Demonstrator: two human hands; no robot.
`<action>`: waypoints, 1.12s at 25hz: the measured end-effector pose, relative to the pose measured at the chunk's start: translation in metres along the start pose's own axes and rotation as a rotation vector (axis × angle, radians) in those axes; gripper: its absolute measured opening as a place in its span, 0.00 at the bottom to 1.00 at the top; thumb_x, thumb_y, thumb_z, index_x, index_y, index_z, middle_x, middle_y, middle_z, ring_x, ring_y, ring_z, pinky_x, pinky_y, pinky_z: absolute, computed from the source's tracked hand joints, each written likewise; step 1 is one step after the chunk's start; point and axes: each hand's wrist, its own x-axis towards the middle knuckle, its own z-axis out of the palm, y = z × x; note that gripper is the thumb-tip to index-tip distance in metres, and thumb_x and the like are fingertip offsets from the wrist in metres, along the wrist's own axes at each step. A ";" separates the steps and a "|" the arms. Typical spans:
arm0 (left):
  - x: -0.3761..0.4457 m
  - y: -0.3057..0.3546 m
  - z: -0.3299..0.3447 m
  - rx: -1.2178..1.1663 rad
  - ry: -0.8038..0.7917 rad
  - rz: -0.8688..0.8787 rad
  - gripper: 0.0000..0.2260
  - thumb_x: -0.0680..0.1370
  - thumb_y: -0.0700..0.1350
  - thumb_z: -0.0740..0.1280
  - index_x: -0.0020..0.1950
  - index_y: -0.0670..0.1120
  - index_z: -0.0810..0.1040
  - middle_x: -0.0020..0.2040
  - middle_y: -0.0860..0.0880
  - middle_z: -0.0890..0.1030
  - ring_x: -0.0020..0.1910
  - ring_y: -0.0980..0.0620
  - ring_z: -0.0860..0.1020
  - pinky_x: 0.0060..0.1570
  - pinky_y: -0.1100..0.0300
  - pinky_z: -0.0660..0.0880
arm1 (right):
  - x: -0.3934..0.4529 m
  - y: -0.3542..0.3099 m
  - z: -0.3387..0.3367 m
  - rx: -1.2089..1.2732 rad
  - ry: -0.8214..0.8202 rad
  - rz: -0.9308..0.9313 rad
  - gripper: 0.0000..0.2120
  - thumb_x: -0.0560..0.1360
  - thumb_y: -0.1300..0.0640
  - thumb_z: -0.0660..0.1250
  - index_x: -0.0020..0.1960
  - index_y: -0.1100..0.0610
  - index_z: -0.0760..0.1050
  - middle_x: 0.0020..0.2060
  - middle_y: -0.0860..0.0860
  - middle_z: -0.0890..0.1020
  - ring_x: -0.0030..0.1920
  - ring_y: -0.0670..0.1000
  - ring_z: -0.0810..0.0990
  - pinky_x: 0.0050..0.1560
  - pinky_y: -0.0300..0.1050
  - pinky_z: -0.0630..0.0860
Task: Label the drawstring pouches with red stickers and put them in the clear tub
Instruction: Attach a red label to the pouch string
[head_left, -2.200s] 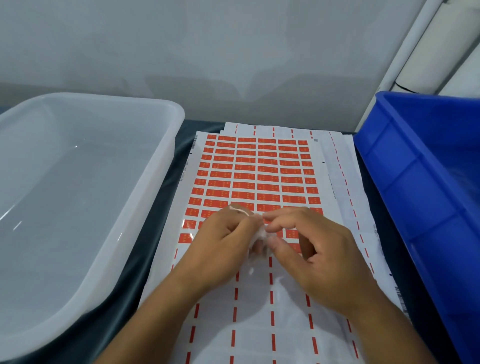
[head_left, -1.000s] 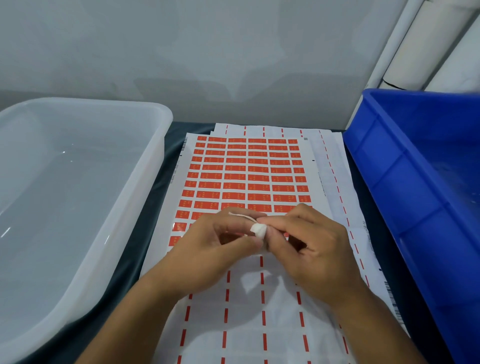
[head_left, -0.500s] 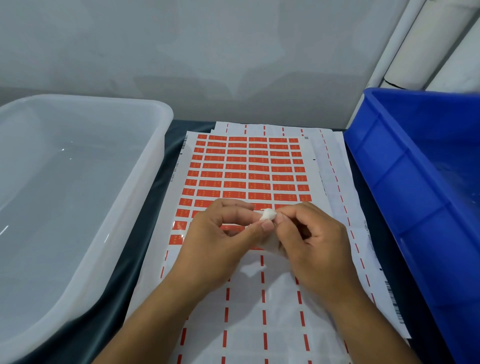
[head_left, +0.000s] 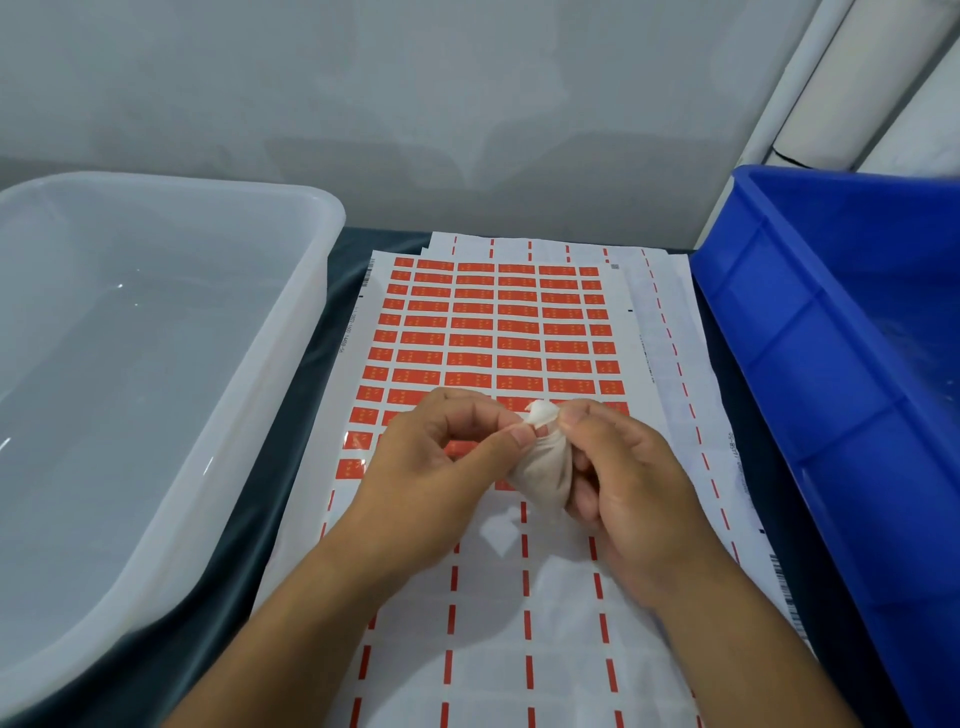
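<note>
Head view: mid-frame, the left hand (head_left: 441, 462) pinches the pouch (head_left: 543, 467) at its gathered neck while the right hand (head_left: 623, 478) cups its body, raised over the sticker sheet (head_left: 493, 332), likely for labelling; tub (head_left: 291, 322) waits left.

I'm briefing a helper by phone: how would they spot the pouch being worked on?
Find the sticker sheet lying between the clear tub and the blue bin. Just above its near half, the left hand and right hand meet around the pouch: the only small off-white cloth bundle there, bunched at the top.
</note>
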 end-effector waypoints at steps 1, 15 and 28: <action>-0.001 -0.001 0.000 -0.030 -0.018 -0.009 0.08 0.70 0.58 0.69 0.43 0.57 0.84 0.44 0.58 0.83 0.48 0.59 0.82 0.42 0.73 0.76 | 0.000 0.000 0.000 0.046 -0.032 0.027 0.20 0.78 0.38 0.63 0.43 0.54 0.79 0.30 0.50 0.72 0.28 0.45 0.69 0.31 0.40 0.68; 0.000 -0.009 0.006 0.049 0.086 0.080 0.04 0.77 0.45 0.73 0.45 0.50 0.79 0.42 0.57 0.84 0.44 0.54 0.84 0.41 0.66 0.81 | -0.005 -0.007 0.007 -0.002 -0.015 -0.008 0.14 0.72 0.37 0.60 0.49 0.39 0.82 0.42 0.42 0.84 0.37 0.38 0.82 0.39 0.31 0.77; 0.001 -0.011 0.003 -0.074 0.017 0.091 0.10 0.80 0.41 0.70 0.47 0.54 0.73 0.41 0.51 0.83 0.46 0.50 0.84 0.44 0.66 0.80 | -0.002 0.004 0.003 -0.283 0.085 -0.176 0.18 0.73 0.34 0.58 0.48 0.45 0.78 0.45 0.36 0.83 0.50 0.40 0.82 0.42 0.31 0.80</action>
